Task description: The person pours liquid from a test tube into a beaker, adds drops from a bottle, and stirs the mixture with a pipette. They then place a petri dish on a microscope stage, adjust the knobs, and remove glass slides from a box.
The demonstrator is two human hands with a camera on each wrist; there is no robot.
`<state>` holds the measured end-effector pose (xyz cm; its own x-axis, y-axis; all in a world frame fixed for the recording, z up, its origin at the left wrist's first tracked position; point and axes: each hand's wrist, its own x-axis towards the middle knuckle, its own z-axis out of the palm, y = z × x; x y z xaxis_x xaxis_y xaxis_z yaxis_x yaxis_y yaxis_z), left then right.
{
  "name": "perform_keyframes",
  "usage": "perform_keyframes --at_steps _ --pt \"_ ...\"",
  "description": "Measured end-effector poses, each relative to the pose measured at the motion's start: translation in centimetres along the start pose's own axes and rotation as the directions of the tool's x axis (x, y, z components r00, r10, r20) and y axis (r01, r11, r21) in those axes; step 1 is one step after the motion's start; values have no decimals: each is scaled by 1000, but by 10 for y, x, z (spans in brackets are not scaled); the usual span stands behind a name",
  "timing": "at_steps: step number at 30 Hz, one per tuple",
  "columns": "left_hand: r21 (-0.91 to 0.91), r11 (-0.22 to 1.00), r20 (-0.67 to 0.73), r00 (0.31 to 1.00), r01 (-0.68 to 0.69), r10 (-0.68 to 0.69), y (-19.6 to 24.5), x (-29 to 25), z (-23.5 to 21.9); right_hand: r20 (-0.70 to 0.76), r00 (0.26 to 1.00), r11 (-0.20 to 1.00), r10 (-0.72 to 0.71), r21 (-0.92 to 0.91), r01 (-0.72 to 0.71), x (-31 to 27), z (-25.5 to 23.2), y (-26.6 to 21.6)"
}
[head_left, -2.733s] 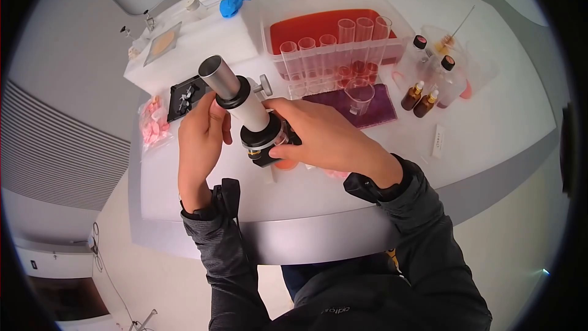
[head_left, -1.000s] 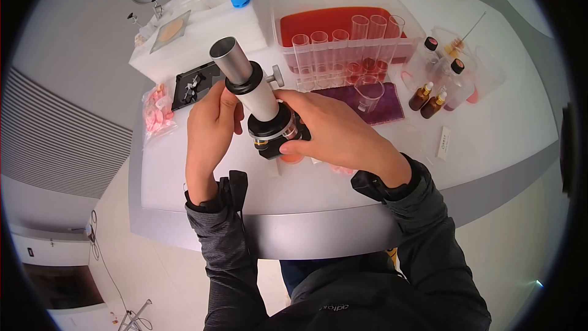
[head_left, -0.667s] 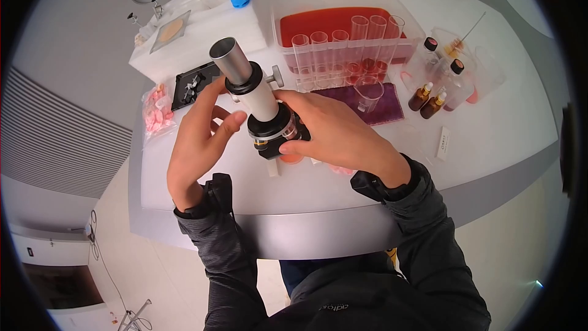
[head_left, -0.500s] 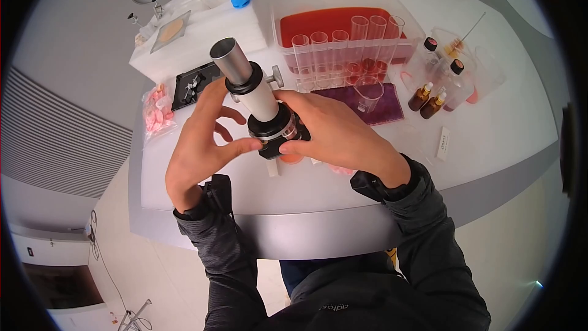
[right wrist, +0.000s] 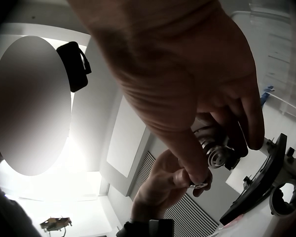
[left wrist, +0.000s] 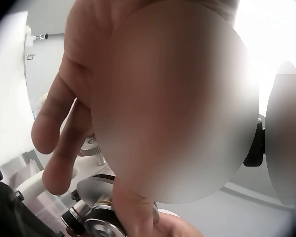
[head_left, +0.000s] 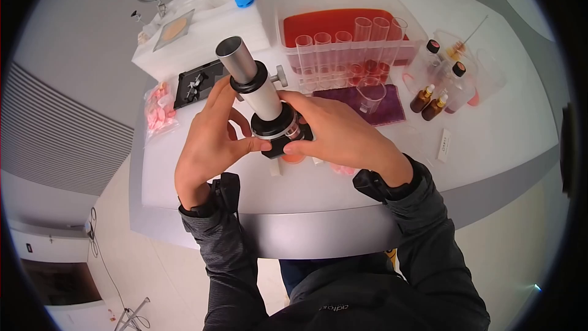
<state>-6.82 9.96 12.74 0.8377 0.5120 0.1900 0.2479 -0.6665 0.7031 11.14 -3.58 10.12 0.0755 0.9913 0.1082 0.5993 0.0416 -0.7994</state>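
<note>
A white-and-black microscope (head_left: 264, 103) with a silver eyepiece tube stands tilted toward the table's front in the head view. My left hand (head_left: 211, 138) curves round its left side, thumb on the lens turret (head_left: 275, 129), upper fingers beside the tube. From the other side my right hand (head_left: 349, 138) grips the turret, thumb in front and fingers behind. In the left wrist view two fingers of my left hand (left wrist: 79, 79) hang clear of the turret (left wrist: 103, 219). The right wrist view shows both thumbs close together by the turret (right wrist: 217, 158). Fingertips behind the microscope are hidden.
Behind stand clear tubes (head_left: 343, 55), a tub of red liquid (head_left: 288, 0) and a beaker (head_left: 371, 95) on a purple cloth (head_left: 392, 107). Bottles (head_left: 433, 107) are at the right. A black tray (head_left: 195, 86), a pink-filled bag (head_left: 160, 107) and a white block (head_left: 202, 43) lie left.
My left hand has let go beside the tube, spread its fingers and brought its thumb down onto the turret. The right hand keeps its grip. The head view has shifted slightly.
</note>
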Motion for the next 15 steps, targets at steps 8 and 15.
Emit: perform_keyframes --at_steps 8,15 --pt "13 1000 -2 1000 -27 27 0 -2 1 -50 995 996 -83 -27 82 0 2 3" --pt "246 967 -130 987 -63 97 -19 5 8 -87 991 994 -105 -39 102 -2 4 4"
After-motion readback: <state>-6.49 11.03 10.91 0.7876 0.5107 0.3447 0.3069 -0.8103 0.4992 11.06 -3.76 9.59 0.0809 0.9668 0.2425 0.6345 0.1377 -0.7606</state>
